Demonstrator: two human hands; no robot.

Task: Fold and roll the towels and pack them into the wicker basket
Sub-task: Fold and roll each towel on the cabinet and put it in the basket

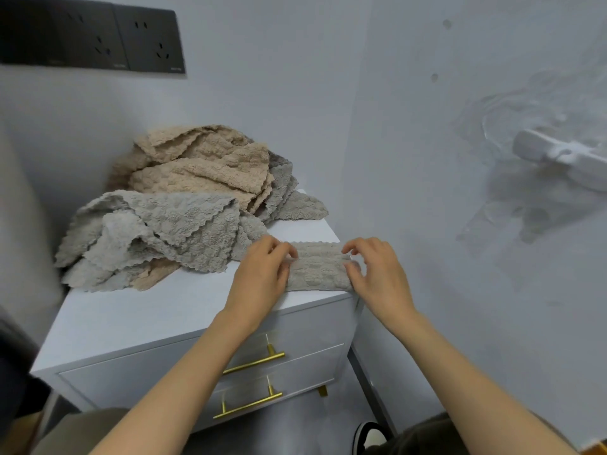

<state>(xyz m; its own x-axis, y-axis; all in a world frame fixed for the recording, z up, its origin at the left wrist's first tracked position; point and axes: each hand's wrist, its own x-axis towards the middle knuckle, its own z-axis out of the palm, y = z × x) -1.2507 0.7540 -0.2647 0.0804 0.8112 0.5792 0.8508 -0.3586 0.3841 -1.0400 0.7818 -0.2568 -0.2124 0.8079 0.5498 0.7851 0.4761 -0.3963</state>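
Observation:
A small grey towel (317,270) lies folded into a narrow strip at the front right corner of the white cabinet top (147,316). My left hand (261,277) pinches the strip's left end with curled fingers. My right hand (376,274) pinches its right end the same way. Behind and to the left sits a loose pile of towels: grey ones (154,234) in front, beige ones (203,165) heaped at the back against the wall. No wicker basket is in view.
The cabinet has two drawers with gold bar handles (254,362). Walls close in behind and to the right. Dark wall sockets (98,37) sit at upper left. A white fixture (558,156) projects from the right wall. My shoe (369,435) shows on the floor below.

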